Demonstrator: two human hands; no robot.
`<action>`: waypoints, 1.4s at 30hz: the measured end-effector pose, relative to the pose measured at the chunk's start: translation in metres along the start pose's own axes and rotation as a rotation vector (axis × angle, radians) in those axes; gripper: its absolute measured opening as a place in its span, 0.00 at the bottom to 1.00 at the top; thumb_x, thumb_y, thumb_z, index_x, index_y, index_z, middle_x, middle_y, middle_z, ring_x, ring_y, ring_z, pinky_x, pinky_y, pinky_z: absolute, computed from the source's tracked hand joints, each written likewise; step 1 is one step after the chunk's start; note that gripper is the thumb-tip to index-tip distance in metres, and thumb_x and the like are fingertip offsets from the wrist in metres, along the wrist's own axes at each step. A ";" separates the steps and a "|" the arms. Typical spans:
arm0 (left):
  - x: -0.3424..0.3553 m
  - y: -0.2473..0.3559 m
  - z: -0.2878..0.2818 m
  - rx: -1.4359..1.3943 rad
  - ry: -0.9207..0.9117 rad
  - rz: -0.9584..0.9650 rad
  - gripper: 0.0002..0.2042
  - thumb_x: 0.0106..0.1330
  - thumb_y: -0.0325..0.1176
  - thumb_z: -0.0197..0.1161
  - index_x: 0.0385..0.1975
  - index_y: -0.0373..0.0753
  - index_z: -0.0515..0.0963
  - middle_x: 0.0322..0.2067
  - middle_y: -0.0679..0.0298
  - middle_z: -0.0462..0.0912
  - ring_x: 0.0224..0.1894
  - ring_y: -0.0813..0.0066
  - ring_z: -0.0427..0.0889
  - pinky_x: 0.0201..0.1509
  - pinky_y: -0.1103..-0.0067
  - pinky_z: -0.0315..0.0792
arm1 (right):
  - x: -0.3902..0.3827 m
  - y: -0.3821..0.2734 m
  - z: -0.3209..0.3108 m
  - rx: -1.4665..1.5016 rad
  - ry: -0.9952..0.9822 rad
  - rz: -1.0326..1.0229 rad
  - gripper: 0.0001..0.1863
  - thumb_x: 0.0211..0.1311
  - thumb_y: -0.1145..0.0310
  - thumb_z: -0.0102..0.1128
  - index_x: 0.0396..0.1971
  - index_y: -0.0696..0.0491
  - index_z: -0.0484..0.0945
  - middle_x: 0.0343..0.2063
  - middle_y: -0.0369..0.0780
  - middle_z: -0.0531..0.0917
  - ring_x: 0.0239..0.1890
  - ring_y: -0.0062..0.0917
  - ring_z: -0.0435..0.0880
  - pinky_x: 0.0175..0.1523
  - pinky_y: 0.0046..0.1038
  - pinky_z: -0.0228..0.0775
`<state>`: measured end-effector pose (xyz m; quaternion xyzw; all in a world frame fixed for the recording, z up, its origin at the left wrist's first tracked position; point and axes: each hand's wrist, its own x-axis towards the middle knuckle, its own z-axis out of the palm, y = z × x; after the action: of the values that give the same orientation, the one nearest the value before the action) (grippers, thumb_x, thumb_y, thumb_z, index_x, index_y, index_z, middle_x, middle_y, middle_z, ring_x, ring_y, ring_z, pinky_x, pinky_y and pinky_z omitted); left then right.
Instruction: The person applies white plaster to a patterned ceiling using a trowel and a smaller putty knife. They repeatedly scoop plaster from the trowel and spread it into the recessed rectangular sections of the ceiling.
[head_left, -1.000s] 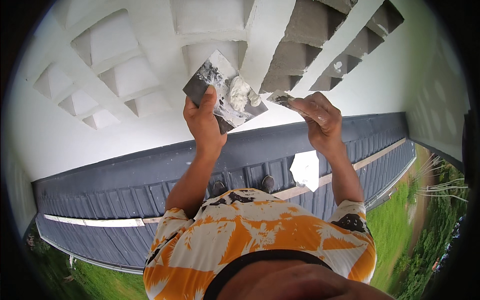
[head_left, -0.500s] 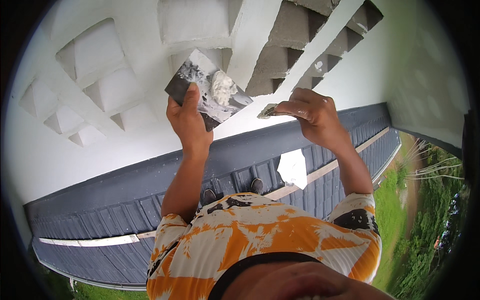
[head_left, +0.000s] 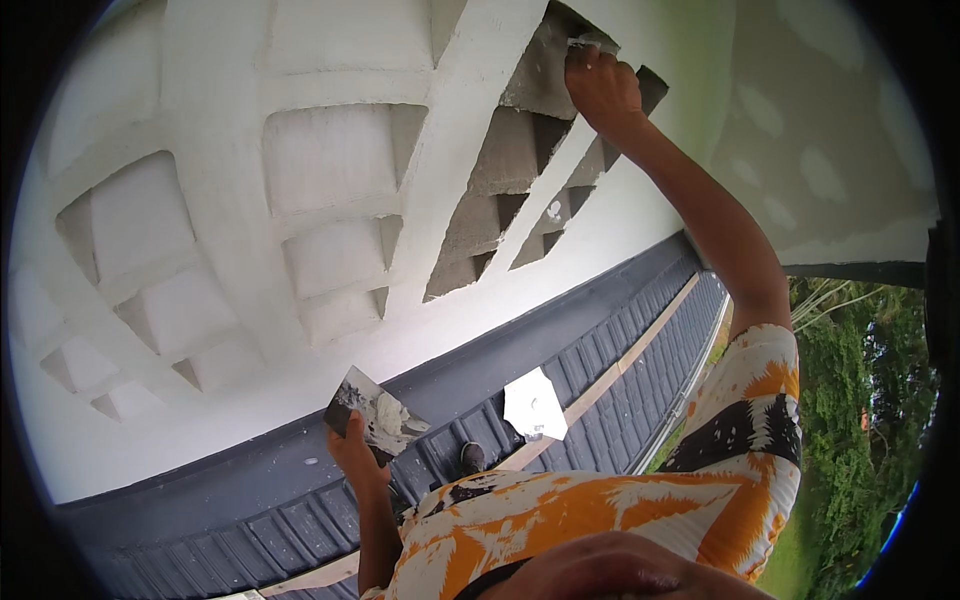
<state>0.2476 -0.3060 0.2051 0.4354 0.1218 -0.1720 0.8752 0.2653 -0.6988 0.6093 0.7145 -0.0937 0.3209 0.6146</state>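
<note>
My left hand point(head_left: 357, 455) grips a flat dark plate point(head_left: 348, 386) low in front of the wall, thumb over its face. A lump of white putty point(head_left: 392, 414) sits on the plate, with smears around it. High on the right, my right hand point(head_left: 606, 88) is closed around a small putty knife point(head_left: 597, 42), most of it hidden by the fingers. Its blade is at the upper part of a bare grey recess point(head_left: 545, 62) in the white wall point(head_left: 235, 135); I cannot tell whether it touches.
White-coated recesses point(head_left: 335, 155) fill the wall on the left, rough grey ones point(head_left: 508, 150) the right. Below runs a dark tiled roof point(head_left: 450, 455) with a wooden batten point(head_left: 625, 355) and a white sheet point(head_left: 535, 405). My shoe point(head_left: 472, 457) stands on the tiles. Trees point(head_left: 850, 420) lie beyond.
My right hand has swung up from beside the plate to the upper grey recess with the putty knife. My left hand and the plate now appear lower; the view has shifted too.
</note>
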 end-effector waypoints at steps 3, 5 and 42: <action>-0.005 -0.008 -0.019 0.002 0.045 -0.027 0.11 0.63 0.25 0.57 0.44 0.33 0.73 0.35 0.63 0.79 0.32 0.73 0.82 0.35 0.77 0.78 | 0.023 -0.006 0.019 -0.099 -0.213 -0.052 0.03 0.46 0.72 0.62 0.23 0.51 0.83 0.25 0.40 0.82 0.28 0.27 0.84 0.26 0.29 0.76; -0.002 -0.014 -0.032 -0.011 0.051 -0.028 0.11 0.63 0.25 0.57 0.45 0.33 0.73 0.35 0.62 0.79 0.33 0.71 0.83 0.36 0.76 0.79 | 0.033 -0.008 0.032 -0.103 -0.259 -0.086 0.02 0.45 0.71 0.63 0.21 0.49 0.84 0.28 0.40 0.83 0.30 0.28 0.85 0.28 0.31 0.76; 0.004 0.008 -0.084 0.066 0.217 -0.116 0.13 0.63 0.29 0.58 0.45 0.30 0.73 0.35 0.60 0.80 0.32 0.70 0.83 0.34 0.75 0.79 | -0.069 -0.001 -0.020 1.014 -0.076 0.703 0.19 0.58 0.75 0.58 0.50 0.57 0.80 0.35 0.42 0.83 0.32 0.26 0.83 0.37 0.27 0.74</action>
<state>0.2487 -0.2351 0.1599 0.4722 0.2351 -0.1778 0.8307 0.2055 -0.6977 0.5693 0.8550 -0.1810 0.4833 0.0522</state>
